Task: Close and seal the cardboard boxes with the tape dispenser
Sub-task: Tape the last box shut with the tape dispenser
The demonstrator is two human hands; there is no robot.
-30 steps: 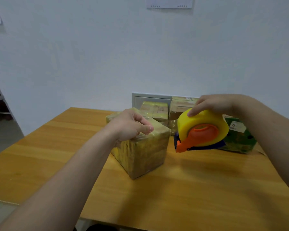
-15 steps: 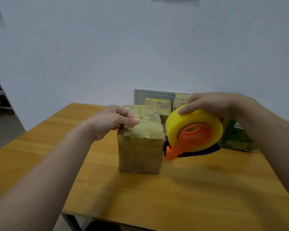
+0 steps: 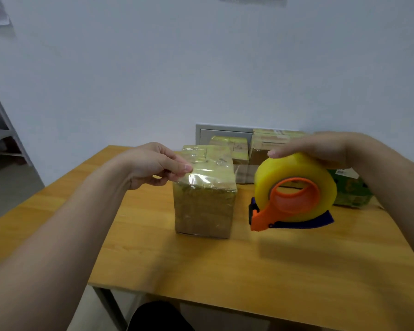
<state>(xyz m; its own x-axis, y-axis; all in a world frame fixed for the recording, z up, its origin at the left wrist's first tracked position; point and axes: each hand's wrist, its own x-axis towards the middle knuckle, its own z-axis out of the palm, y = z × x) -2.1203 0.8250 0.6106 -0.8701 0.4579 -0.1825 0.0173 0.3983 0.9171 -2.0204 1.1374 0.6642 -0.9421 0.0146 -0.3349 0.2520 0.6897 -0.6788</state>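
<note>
Cardboard box point(image 3: 204, 199): frame centre, upright on table point(image 3: 225, 259), top glossy with tape. Left hand point(image 3: 153, 163) pinching its upper left edge, probably to steady it. Right hand point(image 3: 320, 146) curled over tape dispenser point(image 3: 294, 199), right of centre, clear of box, orange nose toward it, likely ready for a strip.

Bright, even light; soft shadows fall on the tabletop point(image 3: 225, 271) toward its near edge. Glare glints atop the taped box point(image 3: 204, 206). Frame edges bend, slightly soft.

Yellow tape roll point(image 3: 294, 168) on orange-and-blue dispenser point(image 3: 287, 206); tan box point(image 3: 204, 206); honey-brown table point(image 3: 225, 263).
</note>
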